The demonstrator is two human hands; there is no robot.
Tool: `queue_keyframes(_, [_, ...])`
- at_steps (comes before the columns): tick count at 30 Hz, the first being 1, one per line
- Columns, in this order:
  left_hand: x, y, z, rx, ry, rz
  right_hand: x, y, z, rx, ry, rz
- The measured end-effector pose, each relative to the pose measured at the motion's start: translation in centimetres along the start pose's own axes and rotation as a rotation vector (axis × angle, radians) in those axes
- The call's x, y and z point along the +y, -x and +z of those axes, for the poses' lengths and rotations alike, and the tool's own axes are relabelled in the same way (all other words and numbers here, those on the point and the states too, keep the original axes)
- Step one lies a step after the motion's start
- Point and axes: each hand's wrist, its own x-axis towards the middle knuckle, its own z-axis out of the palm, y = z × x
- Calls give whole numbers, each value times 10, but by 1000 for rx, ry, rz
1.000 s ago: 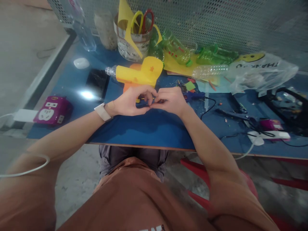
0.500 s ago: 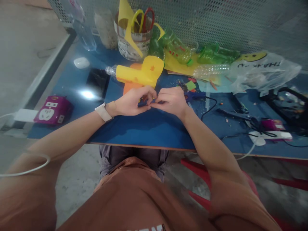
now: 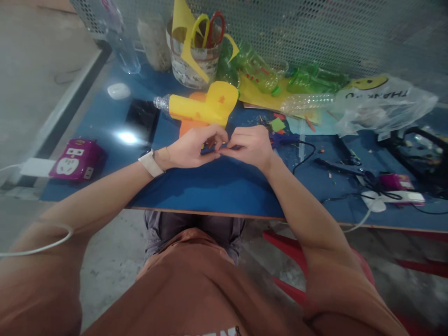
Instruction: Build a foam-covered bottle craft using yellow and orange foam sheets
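Seemingly part-done: left hand (image 3: 191, 147) and right hand (image 3: 254, 144) together at fingertips, grip can't tell; bottle (image 3: 185, 108) beyond them already wrapped yellow, remainder unclear.

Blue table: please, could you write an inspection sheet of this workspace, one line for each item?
Surface: blue table, paper scraps scattered beyond the right hand.
Job's things: yellow-wrapped bottle lies just beyond the hands; orange piece partly behind it.
Clutter: pot with scissors, green bottles, clear bottle, plastic bag.
Grip: left hand and right hand meet at the fingertips; anything held is too unclear to tell.
Cables: black cable curves on the table; others tangle around the power strip.
Surroundings: metal mesh behind; red seat below.
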Motion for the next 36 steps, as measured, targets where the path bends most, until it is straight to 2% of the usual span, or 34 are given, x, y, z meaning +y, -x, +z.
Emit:
queue_keyframes(7, [3,-1,-2,-45,-23,14,2,2,3,8,6,-5])
queue_keyframes(13, [3,-1,-1,-5,-18,16,0,0,1,38,6,-19])
queue_keyframes(27, [1,1,-4,14,-6,9,-1,-1,-1,-31,-29,-2])
queue_keyframes(36, [5,1,-3,43,-9,3,0,-1,2,-13,-18,-19])
